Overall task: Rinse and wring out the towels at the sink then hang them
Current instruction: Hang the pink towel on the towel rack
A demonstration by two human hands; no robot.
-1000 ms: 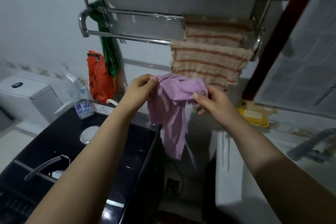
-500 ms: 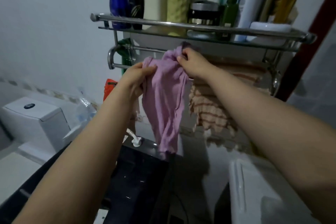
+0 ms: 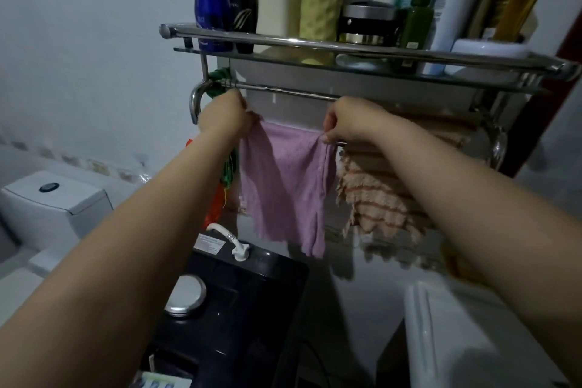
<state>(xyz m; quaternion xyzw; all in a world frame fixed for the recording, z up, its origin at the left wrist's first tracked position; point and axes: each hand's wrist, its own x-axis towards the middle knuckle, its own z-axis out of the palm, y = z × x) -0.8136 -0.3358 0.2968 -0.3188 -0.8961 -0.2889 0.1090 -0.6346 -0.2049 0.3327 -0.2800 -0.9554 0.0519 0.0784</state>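
- Both hands are up at the rail (image 3: pixel 283 92); the left hand (image 3: pixel 225 115) pinches the pink towel (image 3: pixel 283 179) at its left top corner, fingers curled round the cloth; the reason, I judge, is to pull that edge out flat along the bar
- The right hand (image 3: pixel 352 120) pinches the right top corner, thumb and fingertips closed on a small fold; held apart like this, the two hands spread the towel wide so it can dry
- The towel hangs down from the near lower bar (image 3: pixel 341 144), below the far one; its top edge lies at the bar, though how far it folds over behind I cannot tell; the lower hem hangs loose and uneven, above the black machine (image 3: pixel 239 309)
- Just right of it the striped towel (image 3: pixel 378 198) is draped over the same rack, touching or nearly touching the pink one; so the pink one takes the free left stretch
- The shelf (image 3: pixel 346 50) above is crowded with bottles; keeping the hands low under it avoids knocking them, I reckon
- The sink (image 3: pixel 456 340) sits near right, white rim showing; the cistern (image 3: pixel 47 201) sits left
- My read: hanging is nearly done; what is left is to let go
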